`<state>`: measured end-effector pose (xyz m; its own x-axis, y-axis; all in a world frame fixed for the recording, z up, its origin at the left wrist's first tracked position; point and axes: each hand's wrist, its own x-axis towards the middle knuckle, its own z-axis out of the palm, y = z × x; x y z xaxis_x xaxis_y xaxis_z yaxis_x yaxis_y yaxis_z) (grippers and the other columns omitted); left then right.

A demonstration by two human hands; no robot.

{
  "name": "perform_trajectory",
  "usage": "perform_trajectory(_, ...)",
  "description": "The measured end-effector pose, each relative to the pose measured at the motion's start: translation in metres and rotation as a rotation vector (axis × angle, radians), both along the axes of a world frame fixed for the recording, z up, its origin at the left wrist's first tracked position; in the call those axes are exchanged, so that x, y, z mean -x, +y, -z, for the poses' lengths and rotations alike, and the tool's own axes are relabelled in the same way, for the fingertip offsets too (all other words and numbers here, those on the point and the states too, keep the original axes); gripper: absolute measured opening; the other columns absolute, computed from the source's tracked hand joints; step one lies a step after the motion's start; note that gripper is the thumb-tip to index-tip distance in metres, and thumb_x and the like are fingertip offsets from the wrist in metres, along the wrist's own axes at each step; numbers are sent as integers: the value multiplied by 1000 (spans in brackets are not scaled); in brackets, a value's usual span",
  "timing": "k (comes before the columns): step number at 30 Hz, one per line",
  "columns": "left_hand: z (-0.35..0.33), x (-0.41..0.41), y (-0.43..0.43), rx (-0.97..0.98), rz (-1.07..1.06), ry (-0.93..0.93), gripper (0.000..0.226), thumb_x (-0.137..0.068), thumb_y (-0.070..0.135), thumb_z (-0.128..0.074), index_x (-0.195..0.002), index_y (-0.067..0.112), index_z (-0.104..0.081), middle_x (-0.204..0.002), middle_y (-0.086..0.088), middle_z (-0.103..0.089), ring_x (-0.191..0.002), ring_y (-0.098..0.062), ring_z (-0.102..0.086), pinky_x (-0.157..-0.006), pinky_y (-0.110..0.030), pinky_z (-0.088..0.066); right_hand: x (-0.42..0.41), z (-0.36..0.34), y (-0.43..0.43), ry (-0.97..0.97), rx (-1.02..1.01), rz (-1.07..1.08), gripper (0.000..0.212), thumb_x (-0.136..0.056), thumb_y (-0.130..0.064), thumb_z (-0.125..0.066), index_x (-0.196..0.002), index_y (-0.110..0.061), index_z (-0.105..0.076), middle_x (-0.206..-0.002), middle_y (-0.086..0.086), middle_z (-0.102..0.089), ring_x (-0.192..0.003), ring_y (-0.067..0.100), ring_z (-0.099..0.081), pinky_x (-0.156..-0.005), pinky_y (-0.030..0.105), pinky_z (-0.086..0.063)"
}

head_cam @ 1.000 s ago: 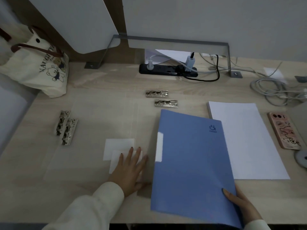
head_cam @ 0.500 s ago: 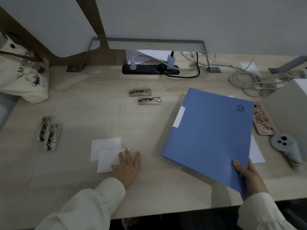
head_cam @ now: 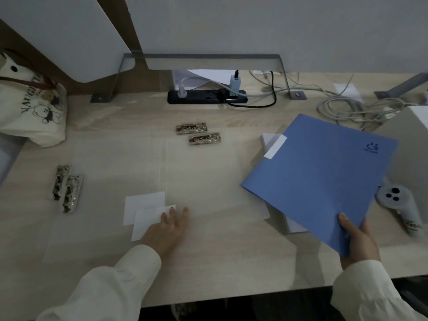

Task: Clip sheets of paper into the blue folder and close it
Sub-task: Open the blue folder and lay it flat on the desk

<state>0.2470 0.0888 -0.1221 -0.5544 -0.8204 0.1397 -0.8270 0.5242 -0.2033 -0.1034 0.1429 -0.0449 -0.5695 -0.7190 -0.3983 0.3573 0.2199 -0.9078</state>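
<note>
My right hand [head_cam: 359,242] held the blue folder [head_cam: 324,181] by its near corner alone. The thumb [head_cam: 344,219] was on the cover and the rest of that hand was under it, out of my sight, so the closed folder hung tilted above the surface [head_cam: 208,262] with nothing else bearing it. My left hand [head_cam: 166,230] lay flat well to the left of the folder, fingers [head_cam: 172,214] straight and holding nothing, their tips at the edge of two small white slips [head_cam: 143,202]. The sheets of paper [head_cam: 268,139] lay directly beneath the folder, only a far corner and a near edge showing past it. I judged that a one-corner pinch might let the cover sag or fall open, and a low edge could catch the top sheets and skew the stack. The grey controller [head_cam: 393,205] sat just right of the folder, near enough to be knocked if I swung it. The metal clips [head_cam: 198,133] lay well to its left, and nothing was clipped in yet.
</note>
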Motion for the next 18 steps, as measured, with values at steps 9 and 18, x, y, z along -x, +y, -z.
perform_trajectory(9, -24, -35, 7, -1, 100, 80, 54, -62, -1, -44, -115, 6, -44, -85, -19, -75, -58, -27, -72, -22, -27, -40, -8, 1, -25, 19, -46, 132, 31, -88, -4, -49, -103, -31, -53, -113, -2, -59, -77, 6, -62, -60, 16, -55)
perform_trajectory(18, -35, -65, 20, -172, 89, 115, 106, -49, -6, -74, -137, 16, -20, -97, -15, -74, -69, -23, -74, -27, -25, -43, -27, 11, -53, 57, -85, 259, 44, -88, -3, -48, -129, -20, -46, -120, -1, -52, -102, 20, -49, -90, 28, -37)
